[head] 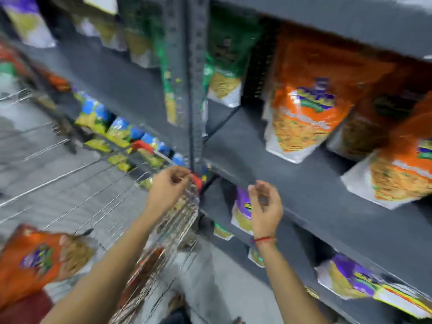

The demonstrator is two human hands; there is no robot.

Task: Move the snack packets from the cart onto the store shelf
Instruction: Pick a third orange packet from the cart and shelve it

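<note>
While one glossy orange packet [32, 260] is lying in the wire cart [77, 183], both hands, left [169, 189] and right [265, 206], are hovering loosely curled, gripping nothing, beside three orange packets [308, 108] on the grey metal shelf [268, 164].

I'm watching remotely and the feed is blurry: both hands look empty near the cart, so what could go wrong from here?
1. The orange packets on the middle shelf lean forward at its edge; adding more could tip them off.
2. The left hand is at the wire cart rim, where fingers might snag.
3. The right hand is empty near the shelf post; a hurried reach for the cart's orange packet could knock it.
</note>
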